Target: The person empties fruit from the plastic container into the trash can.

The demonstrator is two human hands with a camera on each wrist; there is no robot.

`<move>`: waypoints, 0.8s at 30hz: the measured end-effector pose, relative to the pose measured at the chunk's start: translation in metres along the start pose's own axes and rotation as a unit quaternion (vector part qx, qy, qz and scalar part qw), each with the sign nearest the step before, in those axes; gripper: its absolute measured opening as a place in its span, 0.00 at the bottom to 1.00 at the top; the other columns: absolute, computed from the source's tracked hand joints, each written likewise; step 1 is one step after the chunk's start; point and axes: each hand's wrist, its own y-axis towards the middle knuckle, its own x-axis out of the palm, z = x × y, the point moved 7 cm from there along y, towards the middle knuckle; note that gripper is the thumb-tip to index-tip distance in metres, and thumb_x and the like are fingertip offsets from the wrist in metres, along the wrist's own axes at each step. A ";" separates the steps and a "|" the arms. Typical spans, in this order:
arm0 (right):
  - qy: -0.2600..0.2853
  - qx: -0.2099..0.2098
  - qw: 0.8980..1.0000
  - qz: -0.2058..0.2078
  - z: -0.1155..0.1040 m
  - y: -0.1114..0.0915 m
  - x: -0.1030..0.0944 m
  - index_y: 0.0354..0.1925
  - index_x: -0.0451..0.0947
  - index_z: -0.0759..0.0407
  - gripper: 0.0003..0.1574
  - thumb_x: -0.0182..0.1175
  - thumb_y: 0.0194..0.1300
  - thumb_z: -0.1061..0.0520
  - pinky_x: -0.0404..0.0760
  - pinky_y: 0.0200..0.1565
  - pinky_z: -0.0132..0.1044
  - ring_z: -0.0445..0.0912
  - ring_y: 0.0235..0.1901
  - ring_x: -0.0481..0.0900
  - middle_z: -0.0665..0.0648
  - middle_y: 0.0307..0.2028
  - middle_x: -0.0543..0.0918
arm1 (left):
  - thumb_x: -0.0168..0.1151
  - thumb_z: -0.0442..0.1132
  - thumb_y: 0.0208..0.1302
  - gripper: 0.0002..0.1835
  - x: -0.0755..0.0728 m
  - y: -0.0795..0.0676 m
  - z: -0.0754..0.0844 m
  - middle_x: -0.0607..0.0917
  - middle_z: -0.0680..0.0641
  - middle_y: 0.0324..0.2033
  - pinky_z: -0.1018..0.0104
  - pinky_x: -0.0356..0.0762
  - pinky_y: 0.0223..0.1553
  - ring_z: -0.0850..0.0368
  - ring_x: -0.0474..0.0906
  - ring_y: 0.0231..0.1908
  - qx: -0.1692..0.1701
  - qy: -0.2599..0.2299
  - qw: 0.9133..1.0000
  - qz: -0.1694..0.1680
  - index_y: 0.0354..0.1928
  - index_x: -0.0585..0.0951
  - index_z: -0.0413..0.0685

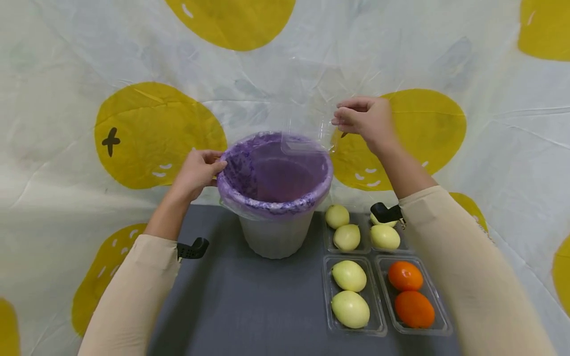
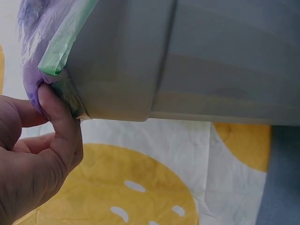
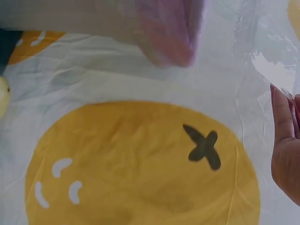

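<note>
A light-coloured trash bin [image 1: 277, 235] stands at the back of the dark table, lined with a purple trash bag [image 1: 275, 207] folded over its rim. My left hand [image 1: 199, 173] pinches the bag and rim at the left side; in the left wrist view the fingers [image 2: 61, 112] curl against the purple plastic and a green-edged strip. Above the bin's right side, my right hand [image 1: 367, 121] pinches the edge of a clear plastic container [image 1: 307, 141], tilted upright over the opening. The right wrist view catches only part of this hand [image 3: 285, 136] and the clear plastic [image 3: 272, 61].
Right of the bin, clear trays hold pale yellow-green fruits [image 1: 349, 277] and two orange fruits [image 1: 405, 276]. One tray at the back right is partly covered by my right forearm. A patterned cloth [image 1: 249, 84] hangs behind the table [image 1: 249, 306].
</note>
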 end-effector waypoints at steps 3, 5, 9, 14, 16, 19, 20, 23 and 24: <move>0.015 0.000 1.000 -0.001 0.000 -0.005 -0.012 0.37 0.89 0.64 0.02 0.70 0.64 0.67 0.88 0.34 0.34 0.45 0.29 0.90 0.56 0.30 0.90 | 0.53 0.40 0.81 0.28 0.000 0.000 0.000 0.73 0.36 0.61 0.69 0.87 0.40 0.54 0.80 0.47 -0.002 0.001 1.000 -0.002 0.77 0.66 0.39; 0.030 0.008 1.000 -0.003 0.003 -0.008 -0.020 0.37 0.89 0.65 0.02 0.71 0.64 0.67 0.89 0.35 0.35 0.46 0.29 0.90 0.57 0.30 0.90 | 0.53 0.40 0.81 0.28 0.000 0.000 0.000 0.73 0.36 0.61 0.69 0.87 0.39 0.53 0.79 0.48 -0.003 0.002 1.000 -0.002 0.77 0.65 0.39; 0.054 0.020 0.998 -0.001 0.008 -0.015 -0.036 0.38 0.88 0.68 0.03 0.69 0.65 0.68 0.89 0.34 0.36 0.47 0.29 0.90 0.58 0.31 0.91 | 0.52 0.40 0.81 0.28 -0.001 0.000 0.000 0.73 0.37 0.61 0.70 0.87 0.39 0.54 0.77 0.49 -0.001 0.005 1.000 -0.001 0.77 0.65 0.38; 0.053 0.025 0.998 0.001 0.011 -0.028 -0.055 0.39 0.88 0.67 0.04 0.69 0.65 0.67 0.89 0.35 0.36 0.47 0.30 0.91 0.58 0.32 0.91 | 0.52 0.40 0.81 0.28 -0.001 0.000 0.000 0.73 0.38 0.61 0.70 0.86 0.39 0.54 0.77 0.48 -0.006 0.002 1.000 0.002 0.77 0.65 0.39; 0.049 0.024 0.998 0.002 0.012 -0.034 -0.062 0.40 0.88 0.66 0.04 0.69 0.65 0.67 0.89 0.35 0.36 0.47 0.30 0.91 0.58 0.32 0.91 | 0.52 0.40 0.81 0.28 -0.002 0.001 0.001 0.73 0.37 0.61 0.70 0.86 0.39 0.53 0.77 0.49 -0.007 0.001 1.000 0.002 0.77 0.66 0.39; 0.054 0.029 0.998 0.003 0.013 -0.043 -0.075 0.41 0.88 0.66 0.06 0.70 0.64 0.66 0.89 0.36 0.36 0.47 0.31 0.91 0.58 0.33 0.91 | 0.52 0.40 0.81 0.28 -0.002 0.002 0.002 0.73 0.37 0.62 0.70 0.86 0.38 0.52 0.77 0.49 -0.009 0.000 1.000 0.002 0.77 0.66 0.39; 0.053 0.029 0.998 0.003 0.014 -0.046 -0.079 0.41 0.88 0.66 0.06 0.70 0.64 0.66 0.89 0.36 0.36 0.48 0.31 0.91 0.58 0.33 0.91 | 0.52 0.40 0.81 0.28 -0.002 0.002 0.002 0.73 0.37 0.62 0.70 0.86 0.38 0.52 0.77 0.49 -0.009 0.000 1.000 0.003 0.77 0.66 0.39; 0.050 0.036 0.998 0.008 0.019 -0.054 -0.093 0.42 0.88 0.66 0.08 0.70 0.65 0.65 0.89 0.37 0.36 0.48 0.32 0.91 0.58 0.34 0.91 | 0.52 0.40 0.81 0.28 -0.002 0.002 0.002 0.73 0.37 0.61 0.70 0.87 0.38 0.53 0.77 0.49 -0.011 -0.002 1.000 0.004 0.77 0.66 0.39; 0.046 0.038 0.998 0.010 0.021 -0.057 -0.098 0.43 0.88 0.66 0.08 0.70 0.65 0.64 0.89 0.38 0.36 0.48 0.33 0.91 0.58 0.34 0.91 | 0.52 0.40 0.81 0.28 -0.002 0.002 0.001 0.73 0.38 0.61 0.70 0.87 0.38 0.53 0.77 0.49 -0.011 -0.003 1.000 0.004 0.77 0.66 0.39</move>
